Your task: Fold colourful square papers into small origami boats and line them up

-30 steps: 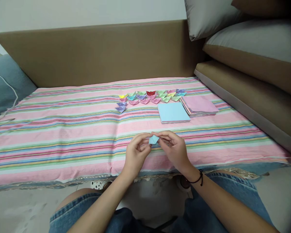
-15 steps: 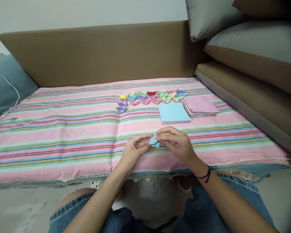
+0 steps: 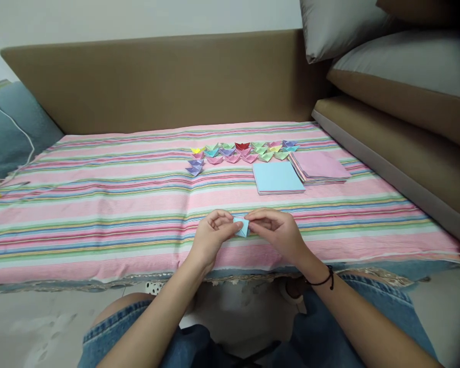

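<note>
A small folded piece of light blue paper (image 3: 243, 228) is held between my two hands, above the striped cloth (image 3: 138, 204). My left hand (image 3: 213, 232) pinches its left side, with the thumb lying across the front face. The fingers of my right hand (image 3: 276, 227) are closed on its right edge. Beyond my hands lies a stack of square paper with a light blue sheet on top (image 3: 278, 177). Several small folded paper boats (image 3: 243, 152) in many colours stand in rows behind that stack.
A second stack of paper, pink on top (image 3: 322, 166), touches the blue one on its right. Brown and grey cushions (image 3: 398, 133) are piled at the right. A brown backrest (image 3: 176, 84) closes off the back. A white cable (image 3: 19, 130) hangs over a blue cushion at far left.
The folded blue paper has been turned and now shows a flatter, squarer face. My left thumb has come over its front. The view has shifted slightly.
</note>
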Demonstrator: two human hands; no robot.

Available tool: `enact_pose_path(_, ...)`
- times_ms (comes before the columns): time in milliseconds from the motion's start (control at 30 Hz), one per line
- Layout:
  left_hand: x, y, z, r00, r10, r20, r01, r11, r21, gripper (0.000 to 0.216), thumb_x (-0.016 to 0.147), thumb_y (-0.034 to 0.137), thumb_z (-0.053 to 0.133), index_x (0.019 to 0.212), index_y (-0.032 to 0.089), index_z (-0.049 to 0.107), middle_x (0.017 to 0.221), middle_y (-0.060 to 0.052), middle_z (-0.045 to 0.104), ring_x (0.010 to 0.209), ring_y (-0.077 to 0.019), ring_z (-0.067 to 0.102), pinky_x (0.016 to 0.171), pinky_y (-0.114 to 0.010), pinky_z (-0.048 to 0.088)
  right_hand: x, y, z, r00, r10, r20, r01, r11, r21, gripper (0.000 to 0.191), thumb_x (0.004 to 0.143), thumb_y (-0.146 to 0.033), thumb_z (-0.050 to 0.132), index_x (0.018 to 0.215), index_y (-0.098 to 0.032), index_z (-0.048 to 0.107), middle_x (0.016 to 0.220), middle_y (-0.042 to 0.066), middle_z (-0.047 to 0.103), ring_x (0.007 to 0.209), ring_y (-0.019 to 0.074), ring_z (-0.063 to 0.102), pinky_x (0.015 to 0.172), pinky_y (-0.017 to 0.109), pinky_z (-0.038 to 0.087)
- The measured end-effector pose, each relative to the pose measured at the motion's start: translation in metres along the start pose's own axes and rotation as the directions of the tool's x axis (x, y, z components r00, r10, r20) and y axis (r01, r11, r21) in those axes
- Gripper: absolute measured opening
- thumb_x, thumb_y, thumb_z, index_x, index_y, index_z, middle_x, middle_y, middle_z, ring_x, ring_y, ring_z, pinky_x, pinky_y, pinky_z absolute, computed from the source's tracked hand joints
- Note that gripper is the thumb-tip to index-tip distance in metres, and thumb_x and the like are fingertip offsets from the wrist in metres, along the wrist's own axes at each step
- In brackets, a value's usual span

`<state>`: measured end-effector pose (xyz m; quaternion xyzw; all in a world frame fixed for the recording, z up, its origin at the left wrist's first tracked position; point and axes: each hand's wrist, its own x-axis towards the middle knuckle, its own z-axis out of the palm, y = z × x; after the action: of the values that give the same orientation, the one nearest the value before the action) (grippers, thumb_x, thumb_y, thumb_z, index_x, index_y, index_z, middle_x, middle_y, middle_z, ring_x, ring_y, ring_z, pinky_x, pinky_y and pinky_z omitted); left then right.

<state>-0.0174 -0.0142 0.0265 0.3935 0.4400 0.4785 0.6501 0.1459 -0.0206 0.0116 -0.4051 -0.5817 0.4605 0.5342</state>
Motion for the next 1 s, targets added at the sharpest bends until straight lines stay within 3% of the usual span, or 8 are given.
enact_pose_path(233, 0.0010, -0.0017, -0.0001, 0.999, -0.009, -0.038, 0.009, 1.000, -0.003, 0.038, 0.053, 0.022, 0.082, 0.077, 0.016, 0.053, 0.059, 0.006, 0.061, 0.053, -0.0063, 0.057, 0.056, -0.019, 0.044, 0.0015, -0.0016, 0.0013, 0.979, 0.203, 0.013, -0.203, 0.968, 0.146, 0.017, 0.065, -0.032, 0.074, 0.075, -0.019, 0.072, 0.063, 0.001, 0.068, 0.059, 0.0151, 0.063, 0.061, 0.030, 0.055)
enact_pose_path(467, 0.0010, -0.0026, 0.0000, 0.992, 0.068, -0.108, -0.059, 0.995, 0.085, 0.038, 0.051, 0.023, 0.082, 0.075, 0.016, 0.053, 0.058, 0.006, 0.061, 0.052, -0.0068, 0.058, 0.055, -0.019, 0.045, 0.0020, -0.0045, 0.0019, 0.936, 0.325, 0.133, -0.349, 0.902, 0.254, 0.024, 0.075, -0.040, 0.065, 0.085, -0.020, 0.074, 0.077, 0.002, 0.071, 0.072, 0.0150, 0.065, 0.073, 0.031, 0.054)
enact_pose_path(667, 0.0007, -0.0040, -0.0011, 0.992, 0.101, -0.070, -0.088, 0.982, 0.168, 0.038, 0.053, 0.024, 0.081, 0.076, 0.017, 0.052, 0.061, 0.002, 0.065, 0.054, -0.0103, 0.062, 0.055, -0.020, 0.047, 0.0021, -0.0022, 0.0016, 0.932, 0.359, 0.047, -0.361, 0.918, 0.166, 0.020, 0.063, -0.038, 0.074, 0.068, -0.018, 0.073, 0.061, 0.001, 0.067, 0.059, 0.0137, 0.061, 0.065, 0.030, 0.053)
enact_pose_path(1000, 0.0007, -0.0015, 0.0001, 0.995, 0.083, -0.062, -0.075, 0.989, 0.126, 0.039, 0.052, 0.025, 0.082, 0.077, 0.017, 0.053, 0.060, 0.004, 0.062, 0.053, -0.0096, 0.060, 0.054, -0.020, 0.046, 0.0021, 0.0004, 0.0004, 0.941, 0.336, 0.046, -0.339, 0.923, 0.181, 0.021, 0.066, -0.038, 0.073, 0.071, -0.018, 0.072, 0.063, 0.001, 0.066, 0.060, 0.0137, 0.061, 0.063, 0.029, 0.055)
